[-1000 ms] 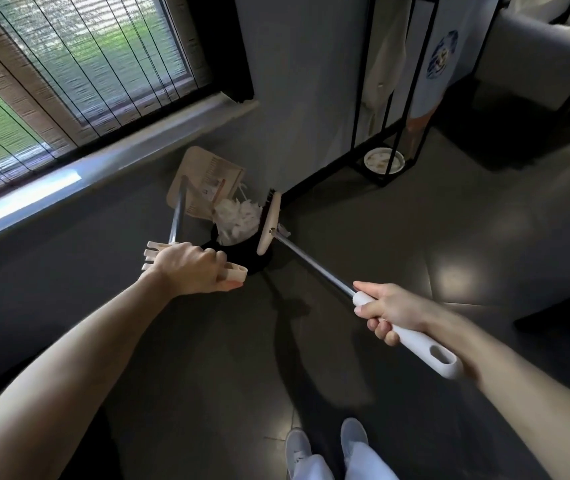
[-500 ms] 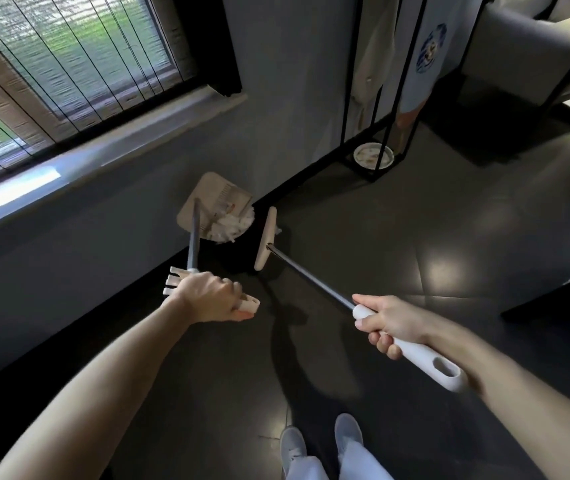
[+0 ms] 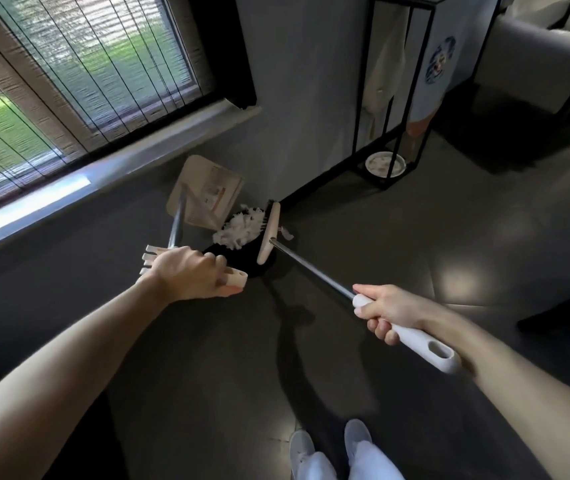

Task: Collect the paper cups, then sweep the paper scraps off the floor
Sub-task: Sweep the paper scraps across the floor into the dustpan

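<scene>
A heap of white paper scraps (image 3: 242, 227) lies on the dark floor at the mouth of a beige dustpan (image 3: 204, 192), which leans against the wall under the window. My left hand (image 3: 190, 271) grips the comb-toothed handle at the top of the dustpan's metal pole. My right hand (image 3: 385, 311) holds the white grip of a broom; its beige head (image 3: 269, 233) stands on the floor just right of the heap, bristles against the scraps. One loose scrap (image 3: 286, 233) lies right of the broom head. No paper cups are in view.
A black metal rack (image 3: 391, 98) with hanging clothes stands by the wall at the right, a round white dish (image 3: 385, 163) at its foot. A grey sofa (image 3: 533, 60) sits at the far right. My white shoes (image 3: 328, 448) are at the bottom on open dark floor.
The broom head has gone back to the right side of the scraps, and the heap lies outside the dustpan's mouth again. Both hands keep their grips.
</scene>
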`<action>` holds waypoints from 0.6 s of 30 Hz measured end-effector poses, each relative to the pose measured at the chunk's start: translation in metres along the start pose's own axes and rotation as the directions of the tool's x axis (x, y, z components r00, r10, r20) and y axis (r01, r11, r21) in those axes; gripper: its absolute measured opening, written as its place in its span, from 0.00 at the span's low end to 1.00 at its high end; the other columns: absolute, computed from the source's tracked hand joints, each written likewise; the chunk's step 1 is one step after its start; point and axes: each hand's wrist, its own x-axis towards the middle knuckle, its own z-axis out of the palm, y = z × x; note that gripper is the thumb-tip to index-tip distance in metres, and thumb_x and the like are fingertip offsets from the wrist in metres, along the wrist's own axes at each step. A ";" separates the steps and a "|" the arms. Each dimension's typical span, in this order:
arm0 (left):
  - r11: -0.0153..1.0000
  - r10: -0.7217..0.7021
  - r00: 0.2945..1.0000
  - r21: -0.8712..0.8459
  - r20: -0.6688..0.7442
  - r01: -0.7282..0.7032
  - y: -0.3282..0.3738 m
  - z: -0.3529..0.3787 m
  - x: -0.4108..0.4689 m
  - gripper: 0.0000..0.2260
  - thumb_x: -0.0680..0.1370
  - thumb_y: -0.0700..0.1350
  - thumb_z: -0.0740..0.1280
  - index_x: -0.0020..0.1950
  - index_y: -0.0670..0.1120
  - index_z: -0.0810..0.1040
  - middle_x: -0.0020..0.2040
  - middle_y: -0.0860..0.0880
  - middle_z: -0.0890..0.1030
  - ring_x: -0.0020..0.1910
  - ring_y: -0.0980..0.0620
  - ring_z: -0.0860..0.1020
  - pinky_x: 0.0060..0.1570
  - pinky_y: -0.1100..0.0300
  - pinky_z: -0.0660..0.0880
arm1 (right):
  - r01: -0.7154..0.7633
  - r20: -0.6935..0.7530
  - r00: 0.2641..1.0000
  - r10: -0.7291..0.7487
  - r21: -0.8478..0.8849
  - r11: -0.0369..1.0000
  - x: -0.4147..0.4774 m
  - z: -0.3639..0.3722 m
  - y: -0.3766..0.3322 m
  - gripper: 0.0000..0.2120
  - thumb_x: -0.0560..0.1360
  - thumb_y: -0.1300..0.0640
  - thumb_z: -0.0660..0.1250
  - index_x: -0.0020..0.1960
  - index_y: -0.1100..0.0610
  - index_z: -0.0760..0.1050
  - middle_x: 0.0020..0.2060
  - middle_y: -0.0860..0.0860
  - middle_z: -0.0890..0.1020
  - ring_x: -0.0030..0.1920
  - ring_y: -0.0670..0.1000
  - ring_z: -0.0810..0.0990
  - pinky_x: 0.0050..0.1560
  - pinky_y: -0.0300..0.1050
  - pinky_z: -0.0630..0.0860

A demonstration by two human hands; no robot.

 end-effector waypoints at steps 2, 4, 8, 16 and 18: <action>1.000 0.022 1.000 0.002 0.003 -0.022 0.005 0.002 -0.004 0.36 0.71 0.73 0.41 0.51 0.47 0.74 0.44 0.51 0.81 0.44 0.49 0.83 0.38 0.57 0.73 | 0.002 0.001 1.000 -0.002 0.005 1.000 -0.002 0.002 0.001 0.31 0.79 0.64 0.60 0.77 0.46 0.55 0.30 0.52 0.68 0.20 0.42 0.66 0.19 0.33 0.63; 0.998 0.048 0.998 0.028 0.042 -0.049 0.017 0.007 -0.004 0.37 0.70 0.72 0.40 0.52 0.46 0.75 0.44 0.51 0.81 0.43 0.49 0.83 0.37 0.57 0.74 | 0.002 0.003 1.000 -0.002 0.001 1.000 -0.004 0.003 0.002 0.31 0.79 0.64 0.60 0.77 0.46 0.55 0.30 0.52 0.68 0.19 0.42 0.66 0.19 0.33 0.63; 0.995 0.100 0.982 -0.016 0.161 -0.098 0.040 0.039 0.010 0.32 0.75 0.72 0.48 0.55 0.47 0.75 0.48 0.51 0.82 0.46 0.48 0.83 0.39 0.55 0.72 | -0.008 -0.001 1.000 0.008 0.003 1.000 -0.009 0.001 0.009 0.31 0.80 0.65 0.59 0.77 0.46 0.54 0.29 0.51 0.68 0.20 0.42 0.65 0.19 0.33 0.63; 0.978 0.157 0.932 -0.179 0.326 -0.102 0.074 0.082 0.063 0.29 0.76 0.69 0.55 0.57 0.46 0.77 0.51 0.47 0.83 0.52 0.46 0.81 0.38 0.57 0.67 | -0.079 -0.024 0.997 0.079 -0.014 0.997 -0.019 -0.007 0.048 0.31 0.80 0.65 0.59 0.77 0.45 0.53 0.25 0.50 0.68 0.22 0.43 0.65 0.19 0.35 0.63; 0.989 0.131 0.957 -0.108 0.260 -0.106 0.071 0.081 0.064 0.30 0.76 0.70 0.52 0.57 0.47 0.76 0.49 0.49 0.83 0.49 0.47 0.82 0.35 0.57 0.67 | -0.099 -0.023 0.995 0.098 -0.026 0.995 -0.022 -0.009 0.052 0.31 0.80 0.65 0.59 0.77 0.46 0.53 0.25 0.50 0.68 0.22 0.43 0.65 0.20 0.35 0.63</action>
